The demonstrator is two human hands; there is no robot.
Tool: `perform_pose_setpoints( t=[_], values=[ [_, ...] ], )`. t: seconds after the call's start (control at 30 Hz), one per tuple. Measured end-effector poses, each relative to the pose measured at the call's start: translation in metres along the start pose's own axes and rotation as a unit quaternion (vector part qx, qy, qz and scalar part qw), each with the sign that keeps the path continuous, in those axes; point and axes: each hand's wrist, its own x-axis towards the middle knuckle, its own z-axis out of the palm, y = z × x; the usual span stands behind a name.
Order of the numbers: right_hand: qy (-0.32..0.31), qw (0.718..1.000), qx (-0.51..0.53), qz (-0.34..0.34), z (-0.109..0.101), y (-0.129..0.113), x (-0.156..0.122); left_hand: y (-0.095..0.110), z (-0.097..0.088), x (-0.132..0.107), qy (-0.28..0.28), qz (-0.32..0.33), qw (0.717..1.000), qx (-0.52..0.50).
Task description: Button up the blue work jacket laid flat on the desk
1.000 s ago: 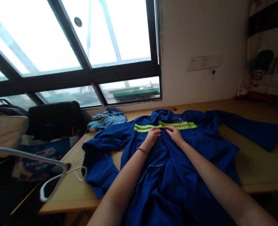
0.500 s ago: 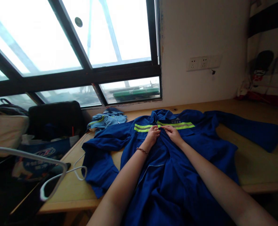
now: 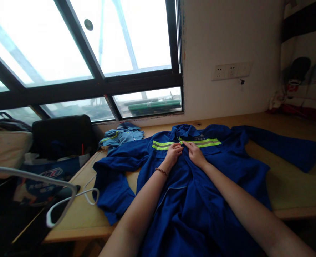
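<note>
A blue work jacket (image 3: 235,167) with yellow-and-grey reflective chest strips lies front up, collar away from me, sleeves spread to both sides. Its lower part hangs toward me over the near table edge. My left hand (image 3: 174,153) is closed in a pinch on the front opening, just under the chest strip. Right beside it, my right hand (image 3: 196,154) grips the other side of the opening, index finger stretched toward the left fingertips. What lies exactly between the fingertips is too small to make out.
The wooden table (image 3: 289,185) stands against the wall under a window. A crumpled light-blue garment (image 3: 123,135) lies at its back left. A white cable (image 3: 91,194) loops over the left edge. Bags (image 3: 51,178) and a black chair back (image 3: 64,139) stand to the left.
My right hand has shifted slightly, its index finger now straighter and pointing up at the opening. My left hand stays about where it was, and the jacket has barely moved.
</note>
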Motion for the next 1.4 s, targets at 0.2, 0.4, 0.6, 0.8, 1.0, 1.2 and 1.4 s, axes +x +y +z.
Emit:
perform_pose_setpoints(
  t=[0.2, 0.4, 0.6, 0.8, 1.0, 1.2, 1.4],
  values=[
    [-0.029, 0.999, 0.002, 0.034, 0.003, 0.008, 0.002, 0.002, 0.001, -0.001, -0.01, 0.009, 1.0, 0.001],
    [-0.027, 0.996, 0.066, 0.052, 0.006, 0.014, 0.003, 0.002, 0.002, -0.001, -0.006, 0.02, 1.0, 0.006],
    [0.009, 0.991, 0.111, 0.078, 0.001, 0.006, 0.005, 0.0, 0.0, 0.0, -0.005, 0.019, 1.0, -0.004],
    [0.099, 0.988, -0.043, 0.11, -0.004, -0.02, 0.002, 0.001, -0.002, 0.001, -0.003, 0.007, 1.0, 0.003],
    [-0.046, 0.967, -0.184, 0.173, -0.002, -0.041, -0.005, -0.007, -0.002, 0.004, -0.068, 0.053, 0.989, 0.116],
    [-0.106, 0.96, -0.147, 0.213, -0.005, -0.031, -0.011, -0.011, -0.002, 0.009, -0.087, 0.158, 0.941, 0.286],
    [-0.092, 0.923, 0.146, 0.344, -0.007, -0.033, -0.021, 0.008, -0.002, 0.031, -0.056, 0.132, 0.946, 0.289]
  ],
)
